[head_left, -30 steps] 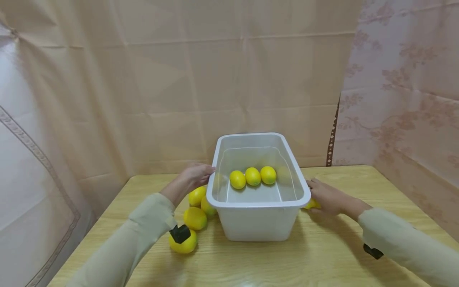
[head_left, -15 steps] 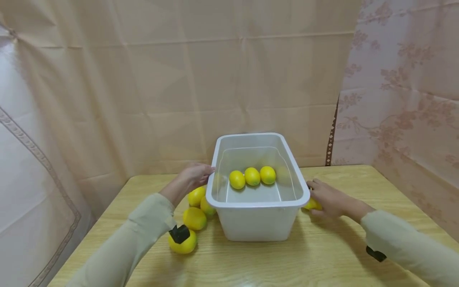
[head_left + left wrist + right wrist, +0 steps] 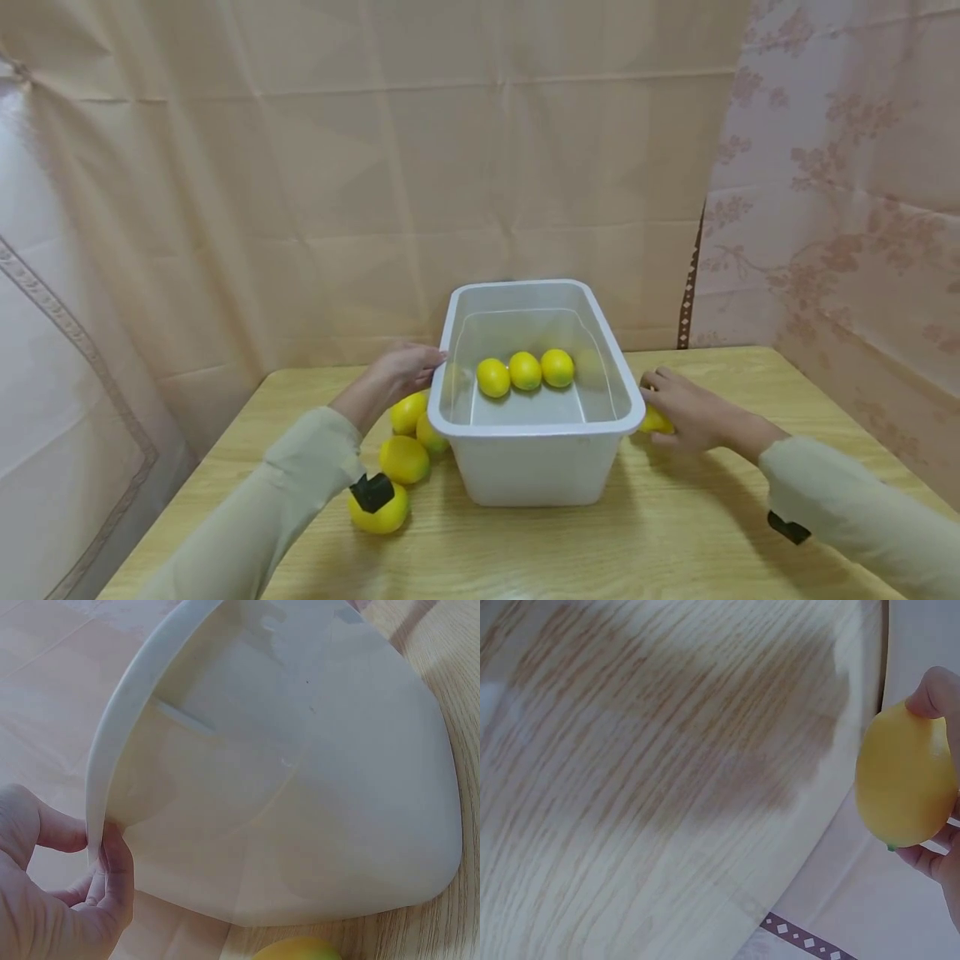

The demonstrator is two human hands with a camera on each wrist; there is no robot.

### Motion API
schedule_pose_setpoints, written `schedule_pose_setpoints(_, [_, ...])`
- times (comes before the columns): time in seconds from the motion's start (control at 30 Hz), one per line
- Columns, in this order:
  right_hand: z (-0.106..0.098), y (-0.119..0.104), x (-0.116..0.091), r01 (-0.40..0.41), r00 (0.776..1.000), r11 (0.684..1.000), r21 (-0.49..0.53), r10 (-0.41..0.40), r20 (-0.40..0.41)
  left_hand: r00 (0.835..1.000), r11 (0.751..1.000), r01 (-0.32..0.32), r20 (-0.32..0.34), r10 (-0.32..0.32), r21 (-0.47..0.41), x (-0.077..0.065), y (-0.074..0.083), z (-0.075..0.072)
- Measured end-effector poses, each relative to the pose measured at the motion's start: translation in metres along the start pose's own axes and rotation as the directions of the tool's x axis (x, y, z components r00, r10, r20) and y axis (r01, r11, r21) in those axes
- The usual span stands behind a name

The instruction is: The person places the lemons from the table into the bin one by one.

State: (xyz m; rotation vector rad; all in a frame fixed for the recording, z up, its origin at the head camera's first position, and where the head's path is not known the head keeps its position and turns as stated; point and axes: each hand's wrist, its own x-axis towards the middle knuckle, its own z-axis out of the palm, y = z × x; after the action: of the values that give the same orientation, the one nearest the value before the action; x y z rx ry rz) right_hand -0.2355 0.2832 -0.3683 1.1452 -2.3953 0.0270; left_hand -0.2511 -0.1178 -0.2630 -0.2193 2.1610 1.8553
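Note:
A white plastic tub stands on the table with three lemons inside, among them a middle lemon. My left hand pinches the tub's left rim between thumb and fingers, plain in the left wrist view, where the tub wall fills most of the picture. On the tub's other side, my right hand grips a lemon with thumb and fingers around it. In the head view that lemon is partly hidden by the hand and the tub.
Several more lemons lie on the table left of the tub, such as one lemon under the left forearm. The wooden table reaches back to a beige curtain. A flowered cloth hangs at the right.
My right hand, with the lemon, has shifted very slightly relative to the tub. The left hand stays at the rim, and the lemons in the tub have kept their places.

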Motion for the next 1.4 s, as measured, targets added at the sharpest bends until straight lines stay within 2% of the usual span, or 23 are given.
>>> schedule_pose_setpoints(0.6, [-0.018,0.004,0.008,-0.053,0.998,0.999,-0.008,0.053,0.045,1.0,1.0,0.012,-0.009,-0.012,0.003,0.002,-0.002,-0.001])
schedule_pose_setpoints(0.9, [-0.028,0.009,0.017,-0.005,1.0,1.0,-0.018,0.005,-0.005,1.0,1.0,-0.002,0.008,0.002,-0.003,0.002,0.0,-0.002])
schedule_pose_setpoints(1.1, [-0.037,0.011,0.021,-0.024,0.999,1.0,-0.011,0.024,0.023,1.0,1.0,-0.006,0.018,0.006,-0.006,0.001,0.001,-0.001])
schedule_pose_setpoints(1.4, [-0.048,0.016,0.029,-0.006,0.999,1.0,-0.017,0.007,0.034,1.0,1.0,-0.002,0.015,0.002,0.011,0.002,-0.002,-0.001])
